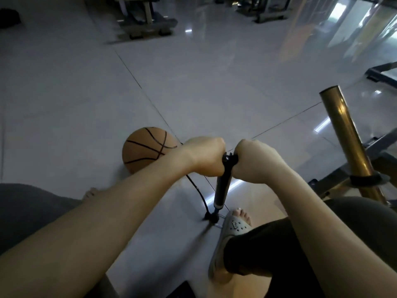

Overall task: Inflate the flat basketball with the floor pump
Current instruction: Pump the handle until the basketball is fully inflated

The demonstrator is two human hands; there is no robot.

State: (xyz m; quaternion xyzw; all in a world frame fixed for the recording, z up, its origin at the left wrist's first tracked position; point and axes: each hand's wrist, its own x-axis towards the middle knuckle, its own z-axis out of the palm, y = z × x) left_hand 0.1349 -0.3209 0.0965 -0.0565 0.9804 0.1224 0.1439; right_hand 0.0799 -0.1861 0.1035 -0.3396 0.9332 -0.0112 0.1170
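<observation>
Orange basketball (pixel 148 149) sits on the tiled floor (pixel 193 87) just left of both fists, left hand (pixel 204 157) and right hand (pixel 254 161) gripping the floor pump (pixel 223 186) handle.

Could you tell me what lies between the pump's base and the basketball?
In the head view, only the black hose crosses bare floor tiles, curving from the pump's base toward the basketball until the left forearm hides it.

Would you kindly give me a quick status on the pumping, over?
Left hand and right hand gripping pump handle. Basketball on floor, hose running toward it. Sandal at pump base; nothing blocking.
</observation>
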